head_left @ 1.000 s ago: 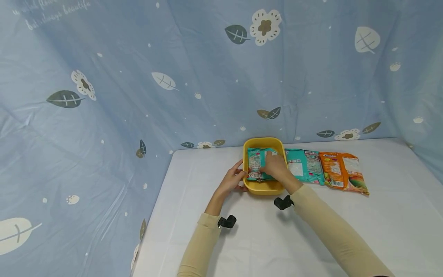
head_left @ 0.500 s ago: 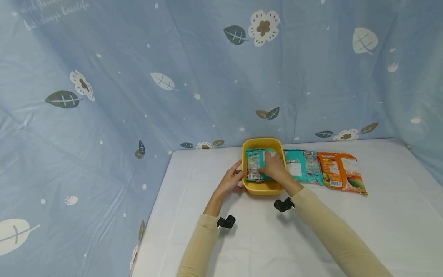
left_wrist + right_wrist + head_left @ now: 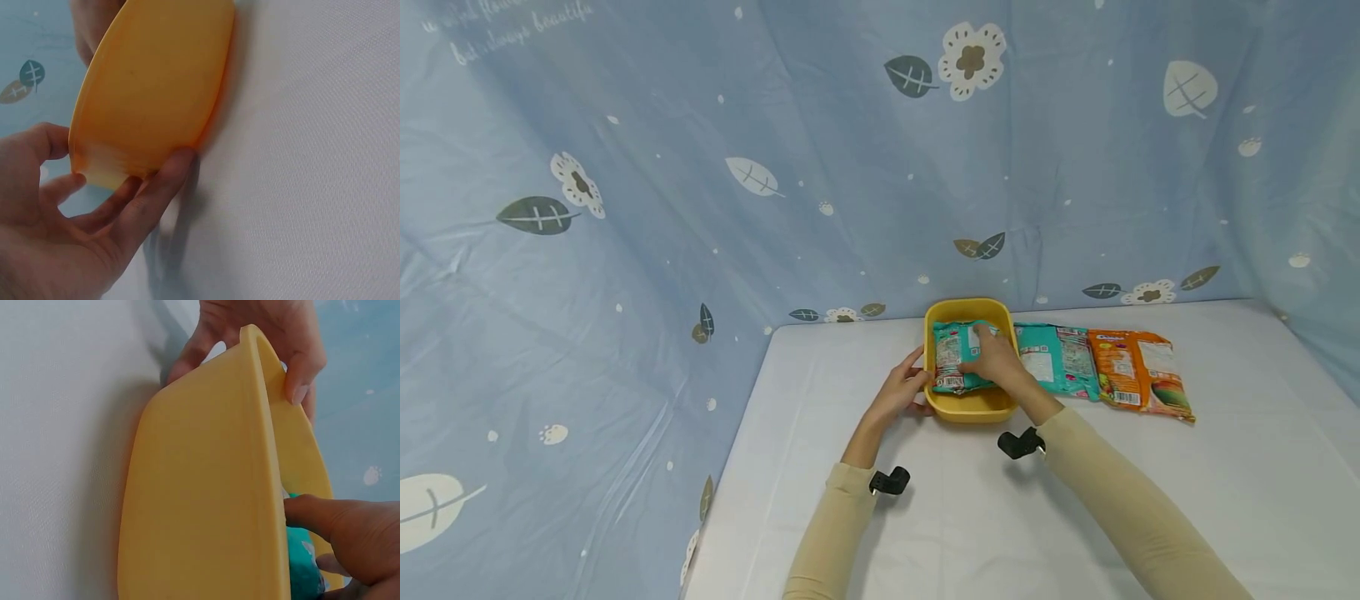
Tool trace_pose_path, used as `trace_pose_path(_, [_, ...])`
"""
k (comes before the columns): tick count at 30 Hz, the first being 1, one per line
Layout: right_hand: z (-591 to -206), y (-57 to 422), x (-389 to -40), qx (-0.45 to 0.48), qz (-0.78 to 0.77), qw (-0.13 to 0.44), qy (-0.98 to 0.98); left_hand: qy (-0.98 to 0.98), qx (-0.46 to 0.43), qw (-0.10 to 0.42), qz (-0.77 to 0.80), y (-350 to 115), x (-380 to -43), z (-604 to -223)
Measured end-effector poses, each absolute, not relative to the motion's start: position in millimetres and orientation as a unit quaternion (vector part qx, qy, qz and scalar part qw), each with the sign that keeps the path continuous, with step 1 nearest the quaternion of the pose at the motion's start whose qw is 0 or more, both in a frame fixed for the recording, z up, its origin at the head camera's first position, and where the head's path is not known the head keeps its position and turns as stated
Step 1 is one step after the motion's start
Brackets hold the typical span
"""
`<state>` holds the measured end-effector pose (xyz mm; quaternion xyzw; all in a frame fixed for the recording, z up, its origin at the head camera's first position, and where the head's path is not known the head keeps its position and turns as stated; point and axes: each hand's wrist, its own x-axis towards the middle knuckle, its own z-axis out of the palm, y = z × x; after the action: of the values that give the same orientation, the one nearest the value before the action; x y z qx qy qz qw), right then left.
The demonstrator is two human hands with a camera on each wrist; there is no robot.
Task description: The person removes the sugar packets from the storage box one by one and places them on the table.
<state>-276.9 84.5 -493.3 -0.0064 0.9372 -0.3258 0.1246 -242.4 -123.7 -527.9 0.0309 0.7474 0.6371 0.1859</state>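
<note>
We had a pale blue cloth [image 3: 850, 83] behind the scene, printed with leaves [image 3: 910, 76] and flowers [image 3: 972, 62], and in front of it stretched a white counter [image 3: 820, 392]. Starting from the left, a beige sleeve [image 3: 835, 533] came in from the near edge, with a black wrist camera [image 3: 891, 481] at its cuff. Beyond it, our left hand [image 3: 898, 390] gripped the left wall of a yellow tub [image 3: 972, 408]: its thumb [image 3: 304, 372] reached over the rim to the inside, and its fingers [image 3: 147, 203] were clamped against the outside. The tub stood at the back of the counter, near the cloth.

Inside the tub we saw a teal packet [image 3: 950, 354], printed side up, with some bare yellow floor showing in front of it. Our right hand [image 3: 998, 362] reached in over the tub's right side, thumb and forefinger apart and touching the packet; we could not tell whether they pinched it. Behind that hand came a second camera [image 3: 1021, 443] and a second beige cuff [image 3: 1060, 425].

Just right of the tub, a second teal packet [image 3: 1063, 362] lay flat on the counter, and touching its right edge lay an orange packet [image 3: 1142, 371], tilted slightly, with a rounded, fruit-like picture at its lower right.
</note>
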Motion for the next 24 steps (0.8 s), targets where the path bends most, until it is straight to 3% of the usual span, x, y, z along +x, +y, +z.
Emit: trace_pose_path(24, [-481.9,92.7,-273.1,-0.076,-0.351,0.107,0.927,0.74,0.032,0.183,0.647,-124.3,-243.3,-529.4])
